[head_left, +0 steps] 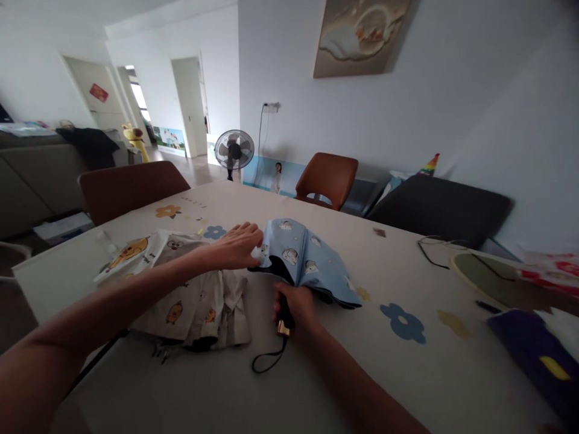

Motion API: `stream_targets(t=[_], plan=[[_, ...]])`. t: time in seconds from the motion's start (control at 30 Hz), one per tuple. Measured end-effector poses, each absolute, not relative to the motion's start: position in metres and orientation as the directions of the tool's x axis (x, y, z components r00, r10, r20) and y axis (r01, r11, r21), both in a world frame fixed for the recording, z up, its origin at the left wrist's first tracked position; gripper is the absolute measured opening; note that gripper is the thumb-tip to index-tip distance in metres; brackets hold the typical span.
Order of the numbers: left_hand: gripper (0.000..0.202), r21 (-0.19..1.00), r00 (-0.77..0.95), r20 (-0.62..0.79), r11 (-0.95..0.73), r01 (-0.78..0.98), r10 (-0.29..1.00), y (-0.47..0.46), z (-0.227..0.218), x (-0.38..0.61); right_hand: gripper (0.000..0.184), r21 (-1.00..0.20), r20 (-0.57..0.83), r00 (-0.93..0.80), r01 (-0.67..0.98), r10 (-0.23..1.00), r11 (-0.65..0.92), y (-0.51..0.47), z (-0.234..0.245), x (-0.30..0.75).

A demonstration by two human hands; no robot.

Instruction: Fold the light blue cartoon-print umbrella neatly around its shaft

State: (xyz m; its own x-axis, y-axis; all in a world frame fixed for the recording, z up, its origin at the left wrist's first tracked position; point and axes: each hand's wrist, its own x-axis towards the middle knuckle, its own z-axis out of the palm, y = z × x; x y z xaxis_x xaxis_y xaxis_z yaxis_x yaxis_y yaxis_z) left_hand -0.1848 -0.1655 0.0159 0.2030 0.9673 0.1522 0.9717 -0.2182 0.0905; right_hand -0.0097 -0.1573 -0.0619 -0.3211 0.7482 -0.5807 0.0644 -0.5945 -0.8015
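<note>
A light-blue folding umbrella (pixel 298 253) with white cartoon animals and a dark inner side lies partly folded over the middle of the table. My right hand (pixel 296 307) is wrapped round its black handle, from which a wrist strap (pixel 266 364) hangs in a loop. At the canopy's left edge, my left hand (pixel 239 246) has its fingers bent and seems to pinch the cloth. Beneath and beside my left forearm lies a cream umbrella (pixel 194 307) with yellow and brown cartoon animals, loosely gathered, rib tips showing at its lower edge.
The white table (pixel 344 367) carries printed flowers. To the right lie a round green mat (pixel 493 277), a pen (pixel 488 307) and a purple item (pixel 534 343). A brown chair (pixel 328 175), a dark chair (pixel 438 208) and a fan (pixel 234 150) stand beyond.
</note>
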Motion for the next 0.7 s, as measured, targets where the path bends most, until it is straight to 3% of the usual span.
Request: stream_targets(t=[0.17,0.4,0.47,0.57,0.63,0.7], plan=[[0.03,0.096,0.154,0.136,-0.168,0.981,0.979,-0.165,-0.013,-0.192,0.025,-0.809,-0.568,-0.352,0.071,0.744,-0.584,-0.155,-0.063,-0.008],[0.02,-0.075,0.214,0.226,-0.202,0.977,0.95,-0.165,-0.029,-0.181,0.029,-0.82,-0.559,-0.326,0.082,0.762,-0.567,-0.156,-0.058,-0.008],[0.021,-0.019,0.142,0.336,-0.145,0.989,0.931,-0.168,-0.029,-0.185,0.03,-0.817,-0.565,-0.32,0.083,0.761,-0.571,-0.156,-0.058,-0.008],[0.021,0.176,-0.07,0.528,-0.028,0.984,0.846,-0.173,-0.033,-0.197,0.032,-0.807,-0.573,-0.326,0.069,0.752,-0.586,-0.156,-0.058,-0.008],[0.021,0.275,-0.121,0.544,-0.04,0.961,0.83,-0.173,-0.039,-0.205,0.032,-0.798,-0.585,-0.322,0.064,0.744,-0.599,-0.156,-0.058,-0.009],[0.022,0.346,-0.101,0.472,-0.078,0.935,0.876,-0.169,-0.048,-0.214,0.03,-0.789,-0.599,-0.317,0.077,0.736,-0.609,-0.156,-0.058,-0.009]])
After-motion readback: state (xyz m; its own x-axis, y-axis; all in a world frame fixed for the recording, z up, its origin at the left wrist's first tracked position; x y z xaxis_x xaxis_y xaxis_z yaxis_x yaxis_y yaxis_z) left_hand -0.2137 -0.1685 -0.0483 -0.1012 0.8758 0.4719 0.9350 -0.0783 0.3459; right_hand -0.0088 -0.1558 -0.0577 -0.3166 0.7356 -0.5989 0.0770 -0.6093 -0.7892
